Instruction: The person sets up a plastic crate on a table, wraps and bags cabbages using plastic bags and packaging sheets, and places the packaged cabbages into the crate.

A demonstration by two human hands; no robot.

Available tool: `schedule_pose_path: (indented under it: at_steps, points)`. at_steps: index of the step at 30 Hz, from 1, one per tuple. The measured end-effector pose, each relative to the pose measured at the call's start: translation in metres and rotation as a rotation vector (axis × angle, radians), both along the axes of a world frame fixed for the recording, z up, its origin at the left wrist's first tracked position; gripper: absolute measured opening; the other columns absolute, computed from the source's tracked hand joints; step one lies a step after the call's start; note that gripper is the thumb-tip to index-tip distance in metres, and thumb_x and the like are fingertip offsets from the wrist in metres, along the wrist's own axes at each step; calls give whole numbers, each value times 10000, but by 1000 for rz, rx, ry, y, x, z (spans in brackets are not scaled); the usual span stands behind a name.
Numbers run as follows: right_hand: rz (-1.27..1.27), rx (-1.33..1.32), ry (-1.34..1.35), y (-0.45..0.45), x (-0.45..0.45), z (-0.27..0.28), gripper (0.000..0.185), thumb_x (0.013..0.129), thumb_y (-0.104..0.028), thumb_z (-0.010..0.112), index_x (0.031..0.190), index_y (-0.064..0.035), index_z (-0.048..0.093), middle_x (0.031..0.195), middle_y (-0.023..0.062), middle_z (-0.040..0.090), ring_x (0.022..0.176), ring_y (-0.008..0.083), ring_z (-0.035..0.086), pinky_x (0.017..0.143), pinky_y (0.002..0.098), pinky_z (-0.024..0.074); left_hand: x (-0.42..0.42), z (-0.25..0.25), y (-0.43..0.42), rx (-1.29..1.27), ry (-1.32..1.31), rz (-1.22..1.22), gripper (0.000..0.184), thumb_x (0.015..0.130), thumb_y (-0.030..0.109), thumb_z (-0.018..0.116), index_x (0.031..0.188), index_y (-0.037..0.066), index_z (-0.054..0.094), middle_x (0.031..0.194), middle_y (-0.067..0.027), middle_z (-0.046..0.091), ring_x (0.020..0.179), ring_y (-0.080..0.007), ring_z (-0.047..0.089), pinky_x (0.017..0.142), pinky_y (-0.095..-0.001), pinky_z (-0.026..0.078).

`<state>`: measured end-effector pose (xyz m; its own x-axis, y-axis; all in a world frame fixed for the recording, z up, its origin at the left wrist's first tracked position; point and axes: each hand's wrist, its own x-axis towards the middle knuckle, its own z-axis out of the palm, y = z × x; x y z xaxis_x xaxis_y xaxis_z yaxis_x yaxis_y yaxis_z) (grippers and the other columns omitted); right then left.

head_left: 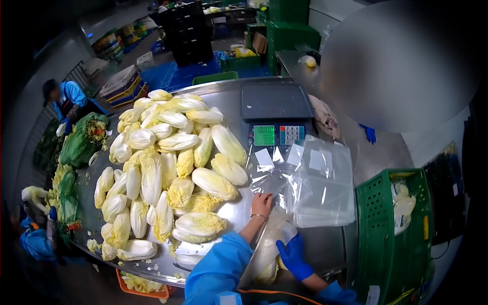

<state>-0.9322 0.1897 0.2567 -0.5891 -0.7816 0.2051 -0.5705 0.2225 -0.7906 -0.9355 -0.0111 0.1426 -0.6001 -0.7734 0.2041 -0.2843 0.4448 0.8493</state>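
A clear plastic bag (268, 245) with a napa cabbage (267, 276) in its lower end lies slanted on the table edge before me. My right hand (293, 258), in a blue glove, is closed around the bag's right side. Bare, with a bracelet at the wrist, my left hand (261, 205) has its fingers bent and pressed on clear plastic by the bag's upper end. Just beyond it, loose plastic with white labels (264, 158) reflects the light. A stack of flat clear bags (325, 198) lies to the right. Many napa cabbages (151, 178) are heaped at left.
A digital scale (277, 104) stands at the table's back. To the right is a green crate (375, 203) with a bagged item inside. An orange crate (145, 292) of leaves sits below the table. Two people (71, 99) in blue work at left, near green net sacks (84, 140).
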Motion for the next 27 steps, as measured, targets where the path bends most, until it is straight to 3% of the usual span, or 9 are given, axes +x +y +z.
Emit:
schedule_pose_path:
  at_steps: [2, 8, 13, 15, 17, 19, 22, 25, 27]
  points:
    - [-39, 20, -9, -8, 3, -3, 531, 777, -191, 623, 1216, 56, 456, 1240, 229, 463, 1028, 393, 461, 902, 417, 374, 0, 19, 1, 94, 67, -80, 178, 790, 214, 630, 943, 139, 679, 772, -105, 561, 716, -290, 558, 643, -371, 465]
    - [-129, 213, 209, -13, -4, -32, 459, 829, -219, 600, 1180, 47, 472, 1210, 218, 488, 1075, 380, 471, 938, 407, 362, 65, 68, 24, -454, -58, -571, 241, 738, 117, 625, 973, 165, 647, 741, -77, 547, 680, -277, 554, 579, -367, 444]
    - [-391, -169, -649, 19, -37, -93, 328, 838, -71, 596, 1137, -13, 478, 1158, 118, 483, 988, 192, 514, 856, 313, 452, 108, 54, 48, -385, -103, -323, 235, 716, 94, 636, 944, 150, 650, 708, -79, 543, 630, -270, 521, 576, -381, 413]
    - [-353, -187, -401, 11, -63, -109, 449, 810, -63, 602, 1230, 2, 461, 1025, 136, 574, 970, 225, 557, 850, 324, 450, 114, 28, 50, -400, -186, -259, 165, 724, 99, 651, 883, 139, 668, 690, -72, 550, 644, -269, 511, 600, -377, 392]
    - [-291, -181, -124, -10, -78, -74, 434, 792, -87, 631, 1212, -37, 528, 1004, 125, 617, 893, 238, 601, 811, 341, 471, 112, 42, 53, -308, -35, -138, 278, 689, 179, 726, 950, 128, 644, 823, -93, 594, 801, -281, 543, 754, -399, 388]
    - [-118, 312, -840, 2, -95, -75, 322, 812, -151, 634, 1112, -38, 606, 939, 134, 639, 868, 264, 616, 803, 344, 473, 105, 52, 71, -183, -133, 114, 676, 634, 256, 778, 1221, 93, 484, 1071, -190, 542, 932, -327, 549, 939, -434, 330]
    - [-67, 388, -589, 42, -85, -100, 331, 820, -162, 629, 1130, -54, 593, 984, 125, 635, 887, 245, 617, 805, 319, 473, 102, 25, 82, 15, -171, 288, 1009, 629, 260, 796, 1388, 39, 169, 1242, -251, 410, 1049, -347, 517, 999, -442, 323]
    - [-82, 437, -353, 90, -68, -134, 358, 815, -88, 611, 1168, -48, 569, 1016, 81, 638, 885, 169, 599, 795, 306, 475, 101, 59, 77, 815, 122, 194, 1057, 672, 186, 768, 1390, -25, 22, 1260, -241, 410, 1103, -316, 492, 958, -410, 392]
    - [-180, 44, -368, 75, -55, -119, 265, 830, -82, 594, 1091, -45, 617, 962, 120, 652, 866, 176, 619, 782, 295, 470, 102, 23, 69, 913, 107, 160, 1049, 673, 140, 764, 1390, -18, 15, 1232, -226, 442, 1051, -280, 526, 861, -346, 468]
